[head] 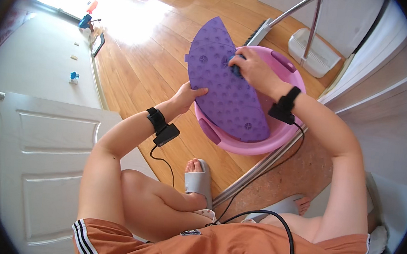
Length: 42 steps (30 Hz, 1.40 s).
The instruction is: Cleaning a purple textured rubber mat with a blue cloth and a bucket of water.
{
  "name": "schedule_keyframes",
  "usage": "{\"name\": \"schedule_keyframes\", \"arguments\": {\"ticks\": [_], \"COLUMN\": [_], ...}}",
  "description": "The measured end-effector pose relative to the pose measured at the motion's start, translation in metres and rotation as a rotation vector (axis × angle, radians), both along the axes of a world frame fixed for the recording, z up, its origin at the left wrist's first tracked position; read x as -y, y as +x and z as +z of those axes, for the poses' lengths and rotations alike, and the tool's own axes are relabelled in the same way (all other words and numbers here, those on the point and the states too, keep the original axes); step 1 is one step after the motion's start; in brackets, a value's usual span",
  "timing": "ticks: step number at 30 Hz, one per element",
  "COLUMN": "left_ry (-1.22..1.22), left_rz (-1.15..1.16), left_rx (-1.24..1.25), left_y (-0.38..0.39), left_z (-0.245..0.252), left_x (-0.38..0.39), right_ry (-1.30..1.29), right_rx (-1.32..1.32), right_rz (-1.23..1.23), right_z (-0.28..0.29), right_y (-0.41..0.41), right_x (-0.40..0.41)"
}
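A purple half-round plastic board with raised round bumps [221, 92] stands tilted in a pink plastic basin [291, 76], its lower end inside and its upper end above the rim. My left hand [188, 96] grips the board's left edge, with the thumb on its bumpy face. In my right hand [250, 66] is a dark blue brush or scrubber [237, 66], pressed against the board's right side. My fingers partly cover it, so its exact kind is unclear.
Behind the basin lie a broom head [260, 32] and a white dustpan [313, 53]. A metal door track [250, 173] runs beside the basin on the right. A white door [57, 143] stands at left. Cables hang from both wrist straps.
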State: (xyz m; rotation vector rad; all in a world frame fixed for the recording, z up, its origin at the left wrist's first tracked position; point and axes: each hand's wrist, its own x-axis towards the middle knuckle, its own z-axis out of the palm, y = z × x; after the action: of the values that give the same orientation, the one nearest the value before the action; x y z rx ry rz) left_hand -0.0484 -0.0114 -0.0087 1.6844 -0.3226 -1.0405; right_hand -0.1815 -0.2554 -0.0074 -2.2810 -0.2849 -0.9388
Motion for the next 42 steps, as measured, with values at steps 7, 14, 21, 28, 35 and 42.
{"name": "schedule_keyframes", "arguments": {"ticks": [7, 14, 21, 28, 35, 42], "left_ry": [-0.010, 0.017, 0.001, 0.022, -0.046, -0.171], "left_rz": [0.007, 0.010, 0.028, -0.038, -0.017, -0.060], "left_rx": [0.014, -0.003, -0.025, -0.020, -0.029, -0.182], "left_y": [-0.001, -0.003, 0.001, 0.006, 0.006, 0.008], "left_z": [-0.004, 0.003, 0.000, -0.003, -0.004, 0.019], "left_x": [-0.002, -0.006, 0.001, -0.004, -0.008, -0.013], "right_ry": [-0.558, -0.245, -0.162, -0.264, -0.394, 0.172], "right_rx": [-0.346, -0.369, -0.206, -0.681, -1.171, -0.948], "right_rz": [0.230, 0.144, 0.202, 0.324, 0.359, 0.090], "right_z": [-0.032, 0.007, -0.008, -0.051, -0.060, 0.001], "right_y": [-0.057, -0.057, -0.011, -0.098, -0.111, -0.088], "right_x": [-0.042, -0.024, 0.002, -0.014, -0.001, 0.018]}}
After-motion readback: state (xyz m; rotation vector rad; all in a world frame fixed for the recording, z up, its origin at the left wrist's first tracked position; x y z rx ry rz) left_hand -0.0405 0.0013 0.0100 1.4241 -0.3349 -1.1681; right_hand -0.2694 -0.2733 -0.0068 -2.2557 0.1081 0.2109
